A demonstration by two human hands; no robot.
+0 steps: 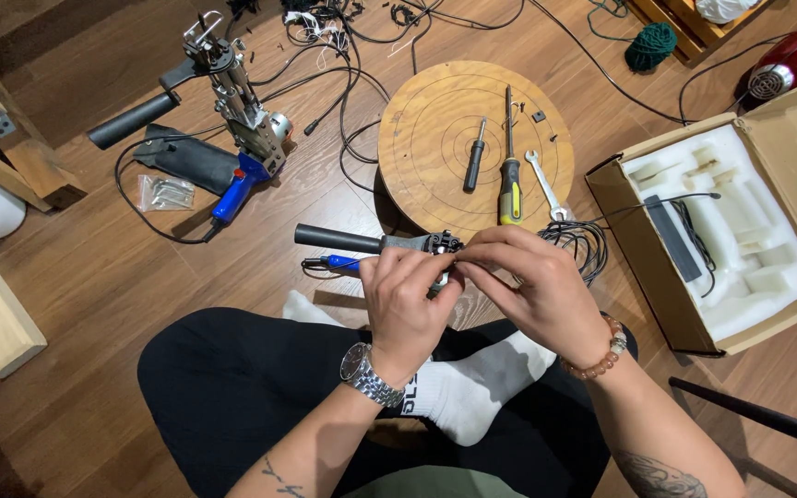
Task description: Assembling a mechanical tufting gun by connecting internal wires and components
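Fingers of my left hand [405, 300] and right hand [532, 290] pinch the head of a tufting gun [375, 244] above my lap. Assembly looks midway: screwdrivers [509, 180] and a wrench [546, 184] lie unused on the round board's [417, 120] near edge.

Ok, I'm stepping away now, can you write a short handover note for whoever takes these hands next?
Left hand: closed around the tufting gun, held over the lap.
Right hand: fingertips pinching at the gun's front end; what they hold is hidden.
Nearby: round wooden board with small screwdriver, yellow-handled screwdriver and wrench. Second gun lies on the floor, far left.
Done or left: cannot tell; work at the front end is under way.
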